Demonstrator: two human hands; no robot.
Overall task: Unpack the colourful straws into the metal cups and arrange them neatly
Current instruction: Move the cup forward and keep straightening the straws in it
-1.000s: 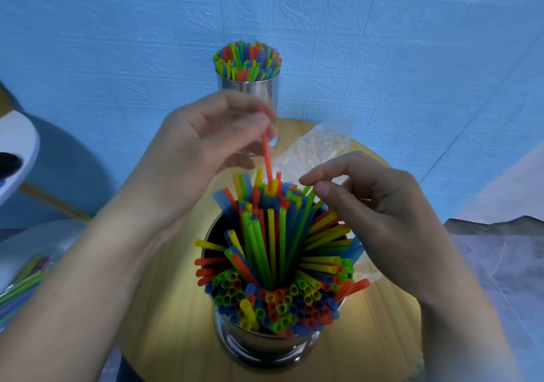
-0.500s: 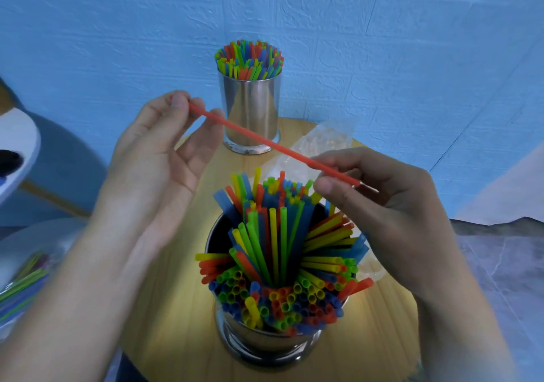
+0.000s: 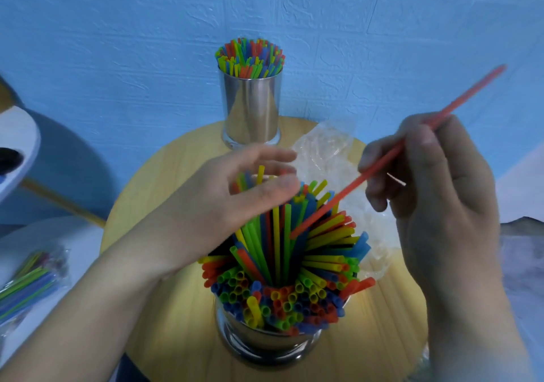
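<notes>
A near metal cup (image 3: 265,343) stands at the round table's front, packed with colourful straws (image 3: 294,263) that splay outward. My right hand (image 3: 435,193) pinches one red straw (image 3: 391,157), which slants down-left with its lower tip among the cup's straws. My left hand (image 3: 235,196) hovers over the far side of that bundle, fingers loosely spread and blurred, holding nothing. A second metal cup (image 3: 250,110) at the table's back holds an upright, even bunch of straws (image 3: 250,60).
A crumpled clear plastic bag (image 3: 329,151) lies on the wooden round table (image 3: 164,175) behind the near cup. At far left, a packet of straws (image 3: 29,281) rests on a white surface. A blue wall stands close behind.
My left hand let go of the red straw and dropped over the bundle. My right hand kept the straw, rose to the right and tipped its lower end into the near cup.
</notes>
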